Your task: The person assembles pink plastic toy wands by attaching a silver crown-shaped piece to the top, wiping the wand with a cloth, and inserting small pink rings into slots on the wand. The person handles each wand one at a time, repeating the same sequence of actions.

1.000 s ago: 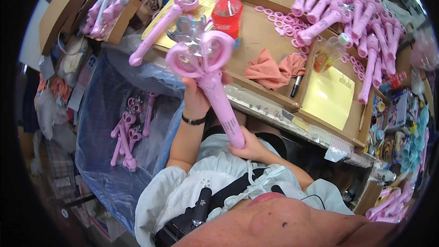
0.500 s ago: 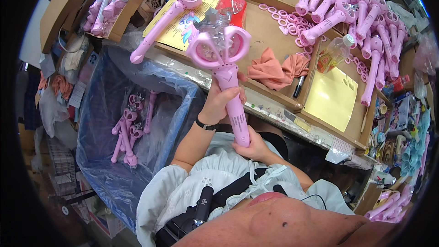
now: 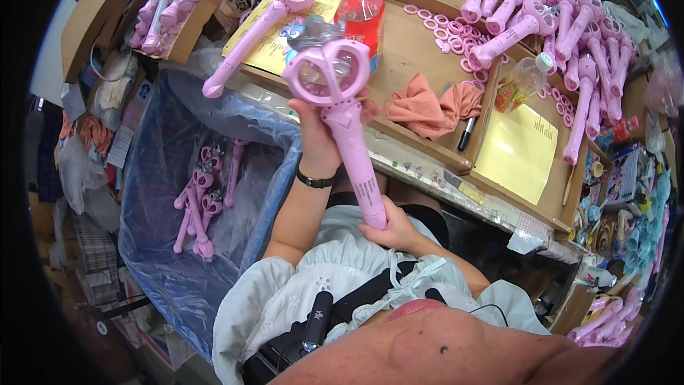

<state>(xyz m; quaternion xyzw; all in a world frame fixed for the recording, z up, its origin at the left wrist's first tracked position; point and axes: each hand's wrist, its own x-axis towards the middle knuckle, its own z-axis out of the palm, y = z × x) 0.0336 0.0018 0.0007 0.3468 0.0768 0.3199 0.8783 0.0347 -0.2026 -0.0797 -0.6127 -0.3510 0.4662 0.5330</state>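
Note:
A pink toy wand (image 3: 354, 153) with a round, ribbed head around a clear centre is tilted in front of me, head end away. My left hand (image 3: 318, 144) cradles its neck from behind. The thumb stands off to the left, and fingertips show on the right of the neck. At the lower end of the handle my right hand (image 3: 394, 227) is closed round the tip. Another pink wand (image 3: 246, 46) lies beyond, at the left on the table edge, partly over a yellow sheet (image 3: 267, 57).
A blue-lined bin (image 3: 157, 242) at my left contains several wands. The cardboard tray (image 3: 399, 50) carries pink rings (image 3: 456, 36), an orange cloth (image 3: 427, 110) and a black marker (image 3: 467, 133). A red-capped bottle (image 3: 360, 14) and a clear bottle (image 3: 522, 85) stand nearby. Wands (image 3: 584, 28) pile up at right.
The wand has turned about its length, and its head has shifted slightly left and nearer. My left hand has loosened and slid up to the neck; the right hand keeps its grip.

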